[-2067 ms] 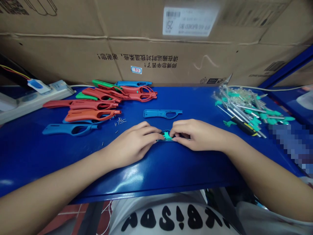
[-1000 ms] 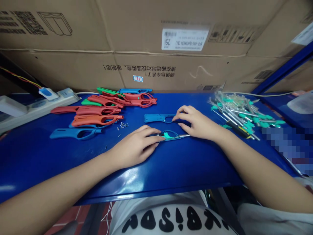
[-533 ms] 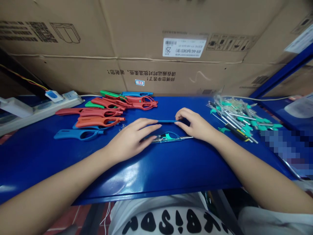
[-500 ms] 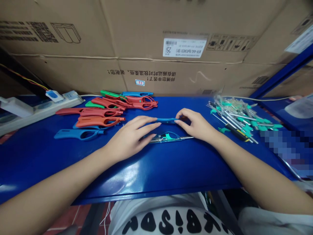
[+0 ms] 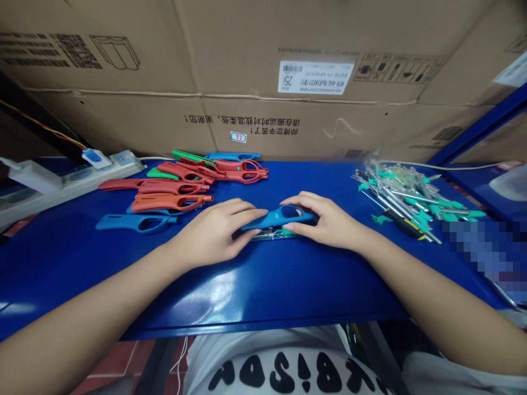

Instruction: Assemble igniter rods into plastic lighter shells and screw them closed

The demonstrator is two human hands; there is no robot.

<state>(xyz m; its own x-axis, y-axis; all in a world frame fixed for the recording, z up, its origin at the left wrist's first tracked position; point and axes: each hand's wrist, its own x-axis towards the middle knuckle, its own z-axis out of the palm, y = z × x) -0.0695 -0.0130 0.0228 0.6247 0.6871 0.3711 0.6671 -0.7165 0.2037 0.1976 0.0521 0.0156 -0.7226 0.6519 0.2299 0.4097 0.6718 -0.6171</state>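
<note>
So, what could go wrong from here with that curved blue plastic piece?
The curved blue plastic shell, held by the left hand and right hand, might slip. It hides part of the small green plastic piece, so poor seating could go unseen. It might also nudge the slim silver metal part showing below.

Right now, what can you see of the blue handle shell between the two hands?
The blue handle shell is slim and looks like plastic, with a rounded opening toward its right end and a small green spot near the middle. The left hand holds one end, the right hand the end with the opening. It lies just above green-and-metal parts; whether it touches them is unclear.
</note>
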